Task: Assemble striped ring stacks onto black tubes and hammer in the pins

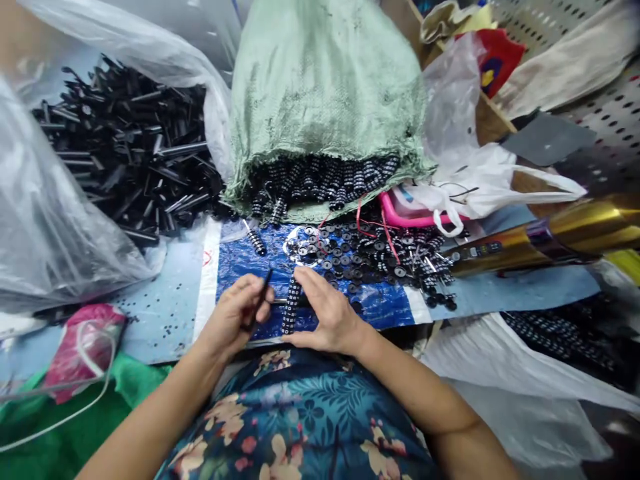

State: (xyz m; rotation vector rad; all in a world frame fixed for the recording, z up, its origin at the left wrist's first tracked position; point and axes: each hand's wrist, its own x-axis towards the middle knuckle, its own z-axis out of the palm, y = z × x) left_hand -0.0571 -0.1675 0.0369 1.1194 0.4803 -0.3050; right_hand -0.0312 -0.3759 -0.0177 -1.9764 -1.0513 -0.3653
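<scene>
My left hand (236,313) grips a thin black rod (264,285) that points up and to the right. My right hand (326,313) holds a black-and-white ribbed stack of small discs (291,307), upright between thumb and forefinger, close beside the rod. Both hands rest over a blue sheet (240,263) just in front of my lap. Loose black discs (350,257) lie scattered on the sheet beyond my fingers. One finished ribbed stack (256,241) lies alone near the sack's mouth.
A green woven sack (320,87) spills ribbed stacks onto the sheet. A clear plastic bag (45,220) at the left holds a heap of black rods (130,147). A pink basket rim (400,215), white bags (480,180) and a gold foil roll (560,233) lie to the right.
</scene>
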